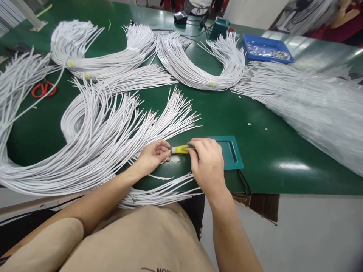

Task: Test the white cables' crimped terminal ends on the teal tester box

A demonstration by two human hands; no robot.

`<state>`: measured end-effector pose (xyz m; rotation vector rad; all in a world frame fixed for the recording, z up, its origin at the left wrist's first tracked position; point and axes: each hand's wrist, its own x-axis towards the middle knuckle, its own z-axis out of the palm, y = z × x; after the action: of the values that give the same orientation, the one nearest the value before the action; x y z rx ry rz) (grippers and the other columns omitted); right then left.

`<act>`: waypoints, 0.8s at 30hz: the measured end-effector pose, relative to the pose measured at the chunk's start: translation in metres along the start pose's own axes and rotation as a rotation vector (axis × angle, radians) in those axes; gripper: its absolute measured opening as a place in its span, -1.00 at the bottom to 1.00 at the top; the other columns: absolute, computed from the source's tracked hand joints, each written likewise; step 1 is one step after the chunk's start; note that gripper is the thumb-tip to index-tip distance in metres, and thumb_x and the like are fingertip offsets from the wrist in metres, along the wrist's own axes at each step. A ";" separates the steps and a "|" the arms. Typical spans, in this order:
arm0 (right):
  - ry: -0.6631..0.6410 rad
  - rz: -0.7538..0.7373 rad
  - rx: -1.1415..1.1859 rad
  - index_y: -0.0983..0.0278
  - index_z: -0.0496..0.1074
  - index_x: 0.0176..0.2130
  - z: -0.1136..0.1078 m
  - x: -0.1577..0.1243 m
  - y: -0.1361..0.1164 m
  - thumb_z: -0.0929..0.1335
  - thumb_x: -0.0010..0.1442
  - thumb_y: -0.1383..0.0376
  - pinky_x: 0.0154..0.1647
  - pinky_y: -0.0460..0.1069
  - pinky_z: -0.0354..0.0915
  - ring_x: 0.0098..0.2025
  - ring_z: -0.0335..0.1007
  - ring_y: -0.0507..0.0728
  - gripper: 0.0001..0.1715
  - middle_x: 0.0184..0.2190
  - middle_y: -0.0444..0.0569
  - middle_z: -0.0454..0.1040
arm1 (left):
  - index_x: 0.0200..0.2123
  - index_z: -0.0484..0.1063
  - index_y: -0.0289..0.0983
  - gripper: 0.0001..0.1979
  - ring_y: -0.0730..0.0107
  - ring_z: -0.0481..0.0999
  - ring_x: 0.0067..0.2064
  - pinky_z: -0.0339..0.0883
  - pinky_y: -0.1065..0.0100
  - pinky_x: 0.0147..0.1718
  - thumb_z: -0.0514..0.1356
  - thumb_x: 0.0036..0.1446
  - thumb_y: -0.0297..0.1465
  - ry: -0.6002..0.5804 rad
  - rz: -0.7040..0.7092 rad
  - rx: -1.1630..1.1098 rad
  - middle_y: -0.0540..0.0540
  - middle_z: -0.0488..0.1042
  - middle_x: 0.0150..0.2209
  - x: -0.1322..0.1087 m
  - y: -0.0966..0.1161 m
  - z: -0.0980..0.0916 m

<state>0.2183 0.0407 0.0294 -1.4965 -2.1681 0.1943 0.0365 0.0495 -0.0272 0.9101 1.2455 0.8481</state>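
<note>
My left hand [155,155] is closed in a pinch at the end of a white cable [163,161], beside the pale tip of a small yellow piece [180,149]. Thumb and fingers of my right hand [208,160] close around the other end of that yellow piece, so it lies between the two hands, just above the table. Its exact kind is unclear. Under and beyond the right hand is a teal shallow tray [231,151]. A thick bundle of white cables [113,151] spreads left of my hands, its stripped ends fanning toward the middle.
More bundles of white cables [198,73] lie across the green table [263,151]. At the back stands a blue bin [268,49] of small metal parts. Plastic-wrapped cables [317,102] cover the right side. Red-handled scissors [44,90] lie left; a person [197,7] is behind.
</note>
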 end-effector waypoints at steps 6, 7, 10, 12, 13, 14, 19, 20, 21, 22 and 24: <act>0.028 0.038 0.119 0.26 0.44 -0.23 0.002 -0.022 -0.016 0.25 0.29 0.34 -0.09 0.06 0.19 -0.16 0.37 0.17 -0.83 -0.27 0.01 0.54 | -0.19 0.37 -0.30 -0.66 0.49 0.50 -0.43 0.29 0.50 -0.48 0.34 -0.06 -0.37 -0.004 0.040 0.010 0.06 0.40 -0.45 -0.013 0.011 -0.009; 0.028 0.037 0.136 0.25 0.44 -0.24 0.003 -0.025 -0.018 0.25 0.29 0.34 -0.10 0.06 0.19 -0.17 0.38 0.17 -0.83 -0.27 0.00 0.55 | -0.16 0.38 -0.29 -0.65 0.49 0.50 -0.43 0.29 0.49 -0.47 0.33 -0.05 -0.36 -0.008 0.060 0.013 0.06 0.39 -0.45 -0.015 0.014 -0.011; 0.032 0.054 0.179 0.25 0.45 -0.27 0.005 -0.030 -0.020 0.26 0.29 0.34 -0.12 0.05 0.21 -0.19 0.39 0.15 -0.82 -0.30 -0.01 0.55 | -0.14 0.45 -0.32 -0.64 0.49 0.49 -0.42 0.32 0.47 -0.42 0.33 -0.02 -0.32 -0.016 0.085 0.041 0.03 0.41 -0.45 -0.023 0.027 -0.017; 0.039 0.073 0.201 0.24 0.45 -0.28 0.005 -0.031 -0.021 0.26 0.29 0.33 -0.13 0.04 0.23 -0.20 0.40 0.15 -0.82 -0.30 -0.02 0.55 | -0.16 0.49 -0.34 -0.65 0.49 0.48 -0.39 0.34 0.47 -0.39 0.34 -0.01 -0.29 -0.019 0.079 0.054 -0.02 0.45 -0.43 -0.027 0.035 -0.021; 0.045 0.081 0.211 0.24 0.45 -0.28 0.004 -0.032 -0.021 0.26 0.29 0.33 -0.13 0.04 0.23 -0.20 0.40 0.15 -0.82 -0.31 -0.02 0.55 | -0.15 0.50 -0.33 -0.65 0.49 0.48 -0.38 0.35 0.47 -0.37 0.34 -0.01 -0.28 -0.019 0.079 0.052 -0.03 0.46 -0.42 -0.029 0.039 -0.024; 0.052 0.087 0.219 0.24 0.45 -0.28 0.004 -0.032 -0.021 0.26 0.29 0.32 -0.13 0.03 0.24 -0.20 0.40 0.14 -0.82 -0.31 -0.03 0.55 | -0.15 0.51 -0.32 -0.65 0.50 0.48 -0.37 0.36 0.48 -0.36 0.34 -0.01 -0.28 -0.019 0.079 0.045 -0.04 0.48 -0.39 -0.030 0.042 -0.026; 0.068 0.107 0.236 0.24 0.46 -0.31 0.002 -0.036 -0.023 0.28 0.28 0.33 -0.14 0.01 0.25 -0.23 0.40 0.12 -0.82 -0.33 -0.06 0.55 | -0.26 0.53 -0.32 -0.75 0.54 0.44 -0.38 0.32 0.51 -0.41 0.36 -0.03 -0.32 -0.061 0.073 -0.040 -0.05 0.48 -0.36 -0.035 0.053 -0.036; 0.063 0.111 0.235 0.24 0.46 -0.31 0.002 -0.037 -0.023 0.28 0.27 0.33 -0.14 0.01 0.25 -0.23 0.40 0.12 -0.83 -0.33 -0.06 0.55 | -0.26 0.52 -0.32 -0.76 0.54 0.44 -0.39 0.31 0.52 -0.43 0.36 -0.02 -0.33 -0.071 0.086 -0.054 -0.04 0.46 -0.38 -0.036 0.054 -0.037; 0.057 0.115 0.235 0.24 0.46 -0.32 0.002 -0.038 -0.024 0.28 0.27 0.33 -0.14 0.01 0.25 -0.23 0.40 0.12 -0.83 -0.33 -0.06 0.55 | -0.26 0.51 -0.31 -0.77 0.54 0.44 -0.39 0.30 0.53 -0.45 0.35 -0.02 -0.35 -0.081 0.105 -0.064 -0.03 0.45 -0.40 -0.037 0.055 -0.038; 0.050 0.118 0.236 0.24 0.46 -0.32 0.002 -0.039 -0.025 0.28 0.27 0.33 -0.14 0.01 0.25 -0.22 0.40 0.12 -0.83 -0.33 -0.07 0.55 | -0.26 0.50 -0.30 -0.78 0.54 0.43 -0.40 0.28 0.53 -0.47 0.34 -0.01 -0.37 -0.086 0.127 -0.069 -0.03 0.44 -0.41 -0.038 0.057 -0.038; 0.041 0.124 0.240 0.23 0.46 -0.32 0.000 -0.040 -0.026 0.28 0.27 0.33 -0.13 0.01 0.25 -0.22 0.40 0.12 -0.83 -0.33 -0.07 0.55 | -0.25 0.47 -0.28 -0.80 0.54 0.41 -0.43 0.24 0.53 -0.51 0.33 0.00 -0.39 -0.092 0.170 -0.070 -0.01 0.42 -0.43 -0.039 0.060 -0.039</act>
<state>0.2076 -0.0058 0.0263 -1.4822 -1.9431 0.4454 -0.0094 0.0421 0.0398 0.9980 1.0636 0.9672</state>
